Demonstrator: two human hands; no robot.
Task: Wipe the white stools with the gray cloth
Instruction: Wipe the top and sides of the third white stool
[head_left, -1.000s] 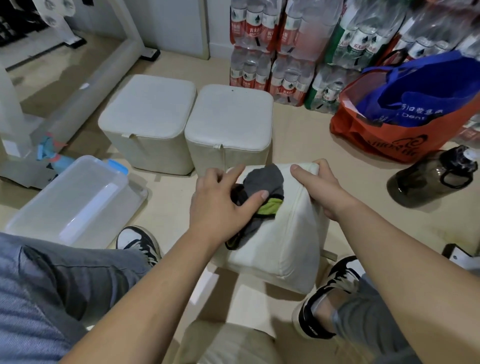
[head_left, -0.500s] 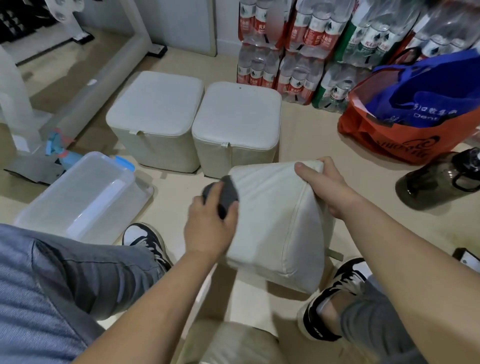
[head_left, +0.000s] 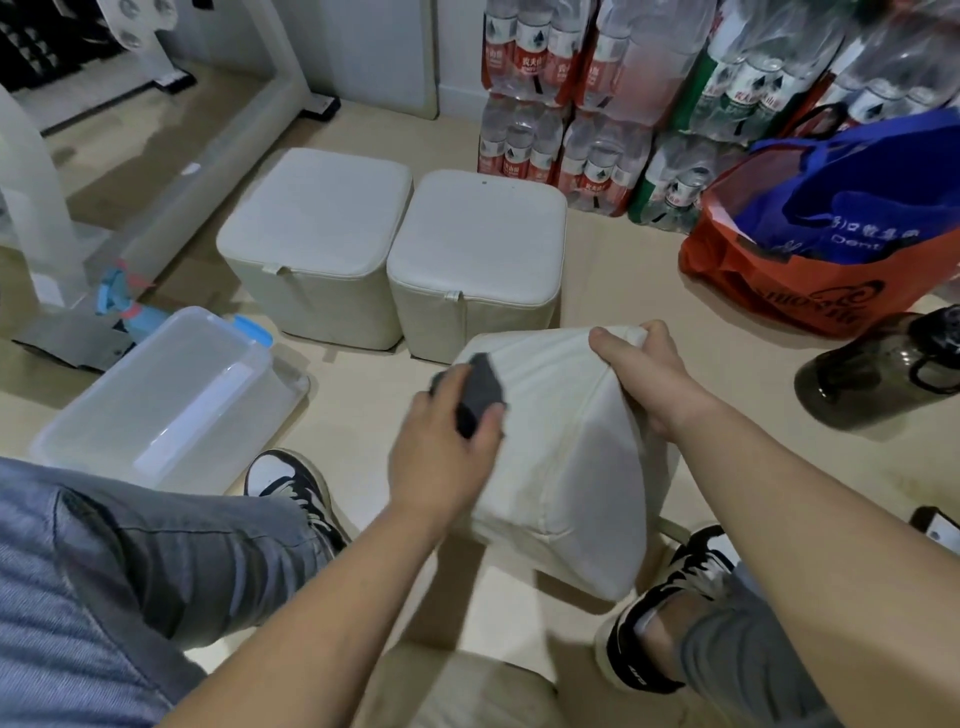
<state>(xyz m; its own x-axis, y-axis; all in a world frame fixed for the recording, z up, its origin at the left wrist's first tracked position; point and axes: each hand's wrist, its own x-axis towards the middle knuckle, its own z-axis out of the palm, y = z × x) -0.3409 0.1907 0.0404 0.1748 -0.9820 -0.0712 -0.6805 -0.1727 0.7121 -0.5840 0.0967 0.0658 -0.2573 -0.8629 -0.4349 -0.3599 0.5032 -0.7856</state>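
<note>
A white stool (head_left: 566, 457) stands tilted on the floor between my feet, one corner raised. My right hand (head_left: 649, 374) grips its top far corner. My left hand (head_left: 441, 457) holds the gray cloth (head_left: 480, 392) bunched against the stool's left side. Two more white stools stand upright side by side behind it, the left stool (head_left: 311, 218) and the right stool (head_left: 478, 234).
A clear plastic bin (head_left: 166, 395) lies at the left by my knee. Packs of water bottles (head_left: 597, 104) line the back wall. An orange bag (head_left: 810, 280) holding a blue bag and a dark jug (head_left: 883, 374) sit at the right. A white frame (head_left: 47, 208) stands far left.
My left hand slid the cloth from the stool's upper face to its left side, bunching it so the green patch no longer shows. My right hand kept its grip on the corner.
</note>
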